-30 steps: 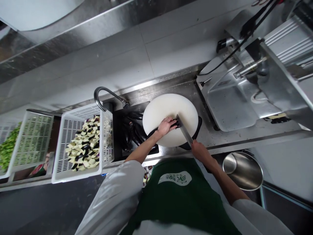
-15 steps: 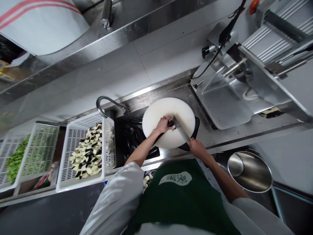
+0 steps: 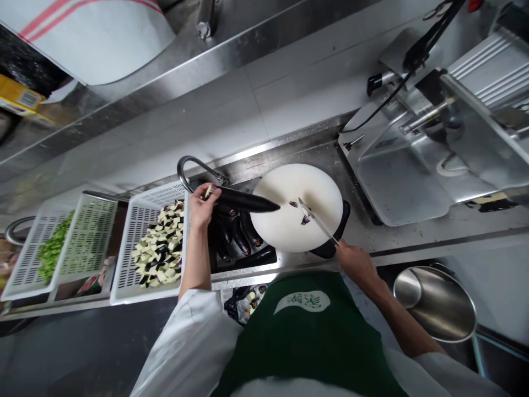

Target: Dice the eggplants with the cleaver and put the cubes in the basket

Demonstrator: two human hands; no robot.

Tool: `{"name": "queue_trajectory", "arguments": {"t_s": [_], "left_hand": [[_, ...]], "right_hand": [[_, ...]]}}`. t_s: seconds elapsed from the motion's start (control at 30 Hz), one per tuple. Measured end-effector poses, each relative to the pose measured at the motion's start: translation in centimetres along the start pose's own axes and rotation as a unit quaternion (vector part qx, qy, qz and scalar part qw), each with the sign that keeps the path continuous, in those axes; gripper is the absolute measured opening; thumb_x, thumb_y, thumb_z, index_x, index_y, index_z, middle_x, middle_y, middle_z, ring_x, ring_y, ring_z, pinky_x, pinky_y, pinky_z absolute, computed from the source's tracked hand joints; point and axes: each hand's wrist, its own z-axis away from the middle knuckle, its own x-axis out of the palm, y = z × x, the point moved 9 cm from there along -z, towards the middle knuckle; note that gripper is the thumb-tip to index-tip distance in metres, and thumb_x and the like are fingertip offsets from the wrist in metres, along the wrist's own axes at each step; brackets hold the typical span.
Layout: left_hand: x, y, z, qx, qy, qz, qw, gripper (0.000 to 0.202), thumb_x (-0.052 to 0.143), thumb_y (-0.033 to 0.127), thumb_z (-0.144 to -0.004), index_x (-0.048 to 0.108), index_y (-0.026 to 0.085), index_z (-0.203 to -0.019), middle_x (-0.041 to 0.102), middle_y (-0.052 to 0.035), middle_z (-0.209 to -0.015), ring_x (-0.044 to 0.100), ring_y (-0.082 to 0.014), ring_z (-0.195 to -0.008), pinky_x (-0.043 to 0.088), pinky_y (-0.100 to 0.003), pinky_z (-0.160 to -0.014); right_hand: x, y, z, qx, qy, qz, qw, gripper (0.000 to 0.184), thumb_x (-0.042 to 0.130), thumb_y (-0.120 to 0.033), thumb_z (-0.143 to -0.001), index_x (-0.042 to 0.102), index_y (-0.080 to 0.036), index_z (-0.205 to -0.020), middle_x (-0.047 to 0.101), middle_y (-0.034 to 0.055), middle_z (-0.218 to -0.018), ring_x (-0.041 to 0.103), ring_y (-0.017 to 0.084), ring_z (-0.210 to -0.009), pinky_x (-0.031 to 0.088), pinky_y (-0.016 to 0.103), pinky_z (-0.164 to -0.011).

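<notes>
My left hand (image 3: 202, 205) is closed round the cut end of a long dark eggplant (image 3: 248, 199), held over the sink at the cutting board's left edge. In my right hand (image 3: 353, 260) is a kitchen knife (image 3: 317, 219), its blade over the round white cutting board (image 3: 285, 234). Small purple eggplant trimmings (image 3: 305, 220) lie beside the blade. Several whole eggplants (image 3: 239, 234) rest in the sink below my left hand. Left of that hand, a white basket (image 3: 124, 270) holds eggplant chunks (image 3: 159, 251).
A curved faucet (image 3: 194, 160) rises behind the sink. Further left is a basket of chopped greens (image 3: 53, 248). On the right stand a metal slicer (image 3: 397, 176) and, lower down, a steel pot (image 3: 442, 309). A steel shelf (image 3: 231, 47) runs above.
My left hand has moved left off the board, lifting the eggplant over the sink. Trimmings now show on the board, and the knife stays over it. The view has shifted slightly.
</notes>
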Motion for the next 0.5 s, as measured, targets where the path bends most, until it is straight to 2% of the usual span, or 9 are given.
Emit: {"name": "queue_trajectory", "arguments": {"t_s": [0.07, 0.1, 0.17, 0.27, 0.33, 0.4, 0.5], "left_hand": [[-0.9, -2.8, 0.6, -0.032, 0.082, 0.062, 0.994, 0.049, 0.087, 0.05, -0.068, 0.065, 0.021, -0.102, 0.063, 0.0011, -0.094, 0.062, -0.0118, -0.076, 0.054, -0.022, -0.063], [-0.4, -4.2, 1.1, -0.035, 0.106, 0.083, 0.99, 0.051, 0.087, 0.051, -0.068, 0.063, 0.022, -0.102, 0.062, 0.0013, -0.095, 0.062, -0.0114, -0.077, 0.054, -0.022, -0.062], [2.5, -6.6, 2.4, -0.025, 0.115, 0.099, 0.988, 0.055, 0.088, 0.051, -0.068, 0.06, 0.021, -0.104, 0.062, 0.0013, -0.094, 0.063, -0.011, -0.079, 0.055, -0.022, -0.068], [7.8, -10.1, 4.9, -0.01, 0.087, 0.063, 0.994, 0.057, 0.087, 0.05, -0.073, 0.058, 0.021, -0.112, 0.064, -0.0011, -0.096, 0.066, -0.0122, -0.084, 0.056, -0.026, -0.081], [10.0, -12.3, 6.5, -0.014, 0.067, 0.025, 0.997, 0.057, 0.083, 0.053, -0.078, 0.057, 0.019, -0.116, 0.067, -0.0054, -0.102, 0.069, -0.0159, -0.092, 0.057, -0.031, -0.088], [10.9, -14.1, 7.9, -0.012, 0.033, -0.027, 0.999, 0.058, 0.081, 0.054, -0.08, 0.059, 0.017, -0.118, 0.069, -0.0116, -0.113, 0.07, -0.0214, -0.106, 0.057, -0.036, -0.096], [10.6, -15.4, 9.4, 0.008, -0.032, -0.103, 0.994, 0.05, 0.074, 0.053, -0.088, 0.065, 0.016, -0.12, 0.068, -0.0165, -0.13, 0.065, -0.0262, -0.126, 0.055, -0.043, -0.107]], "right_hand": [[-0.3, 0.6, 0.1, 0.003, 0.014, 0.007, 1.0, 0.03, 0.034, -0.033, -0.11, 0.059, -0.016, -0.106, 0.074, 0.0136, -0.088, 0.073, 0.027, -0.081, 0.038, 0.03, -0.066], [-0.3, 1.0, 0.1, 0.008, 0.021, 0.008, 1.0, 0.03, 0.035, -0.034, -0.11, 0.059, -0.017, -0.104, 0.074, 0.0127, -0.087, 0.072, 0.026, -0.079, 0.036, 0.03, -0.065], [-0.4, 1.9, 0.0, 0.023, 0.033, 0.006, 0.999, 0.029, 0.037, -0.035, -0.109, 0.06, -0.017, -0.102, 0.073, 0.011, -0.084, 0.071, 0.024, -0.075, 0.033, 0.029, -0.063], [-0.3, 3.1, -0.1, 0.042, 0.045, -0.011, 0.998, 0.029, 0.039, -0.035, -0.109, 0.06, -0.018, -0.101, 0.071, 0.009, -0.078, 0.067, 0.023, -0.069, 0.028, 0.029, -0.061], [0.0, 3.8, 0.1, 0.045, 0.057, -0.029, 0.997, 0.028, 0.041, -0.035, -0.108, 0.061, -0.018, -0.099, 0.069, 0.008, -0.074, 0.065, 0.022, -0.067, 0.026, 0.03, -0.06], [0.3, 4.6, 0.5, 0.052, 0.074, -0.046, 0.995, 0.027, 0.042, -0.034, -0.107, 0.062, -0.018, -0.097, 0.068, 0.0076, -0.072, 0.064, 0.022, -0.066, 0.025, 0.03, -0.061], [1.2, 5.9, 0.9, 0.074, 0.085, -0.067, 0.991, 0.028, 0.044, -0.033, -0.106, 0.063, -0.018, -0.093, 0.068, 0.0077, -0.071, 0.061, 0.021, -0.064, 0.026, 0.029, -0.061]]}}
